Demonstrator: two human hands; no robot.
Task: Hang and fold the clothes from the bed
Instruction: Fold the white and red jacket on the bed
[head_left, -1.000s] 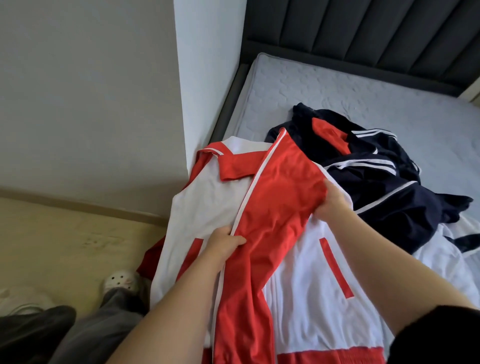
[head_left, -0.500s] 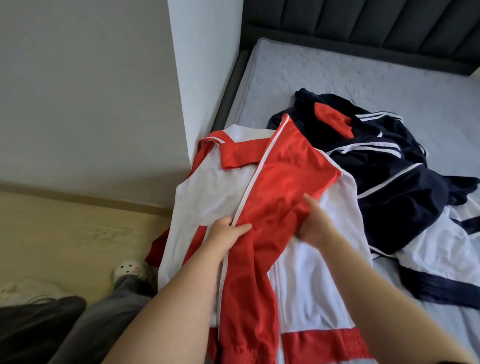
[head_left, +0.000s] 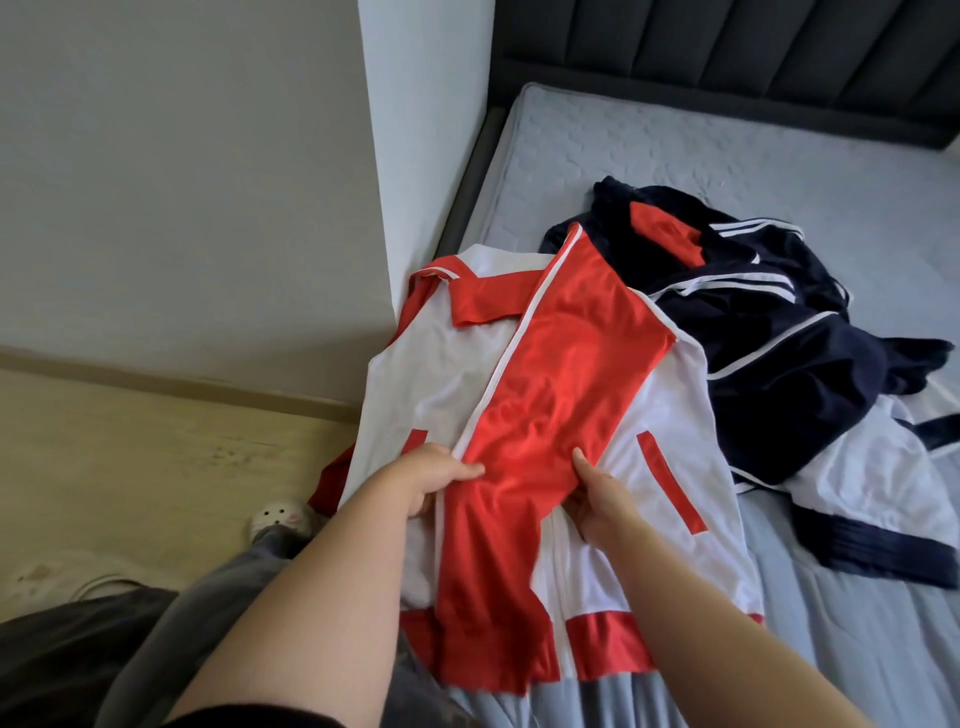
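A white and red track jacket lies flat on the near left corner of the bed, collar away from me. Its red sleeve is folded across the chest and runs down toward the hem. My left hand pinches the sleeve's left edge along the white stripe. My right hand grips the sleeve's right edge at the same height. A navy track jacket with white stripes lies crumpled to the right, partly over another white and navy garment.
A white wall corner juts out beside the bed's left edge. The dark padded headboard runs along the far side. Wooden floor lies to the left, with my trouser leg and a white clog beside the bed.
My right hand slid down the red sleeve from its upper right corner to mid-length, level with my left hand. The sleeve now lies flatter over the jacket's chest.
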